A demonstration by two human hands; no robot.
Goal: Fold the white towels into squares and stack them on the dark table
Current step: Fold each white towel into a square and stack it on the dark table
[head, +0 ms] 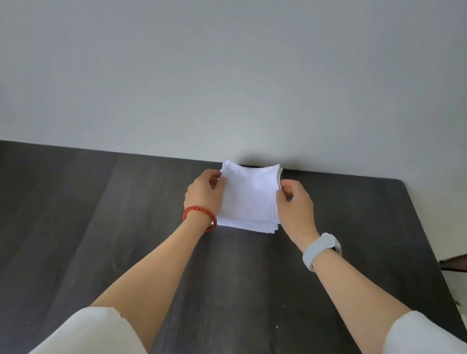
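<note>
1. A stack of folded white towels (pixel 248 203) is seen on the dark tabletop (pixel 80 234), close to its far edge and somewhat right of the middle of that edge; the wall (pixel 236 64) rises just behind it.
2. The stack is roughly square, so no clear long axis can be made out; its sides run about parallel to the tabletop edges, and layered edges are visible along its near side.
3. The top towel's far corners are lifted slightly, the left one pinched by the left hand (pixel 204 192), the right one by the right hand (pixel 294 207); fingers and thumb of each hand are curled onto the cloth's side edge.
4. The hands are held apart, one at each side of the stack.
5. A red bead bracelet (pixel 199 216) is worn on the left wrist; a pale grey wristband (pixel 320 249) on the right; white sleeves (pixel 94 337) cover the upper arms.
</note>
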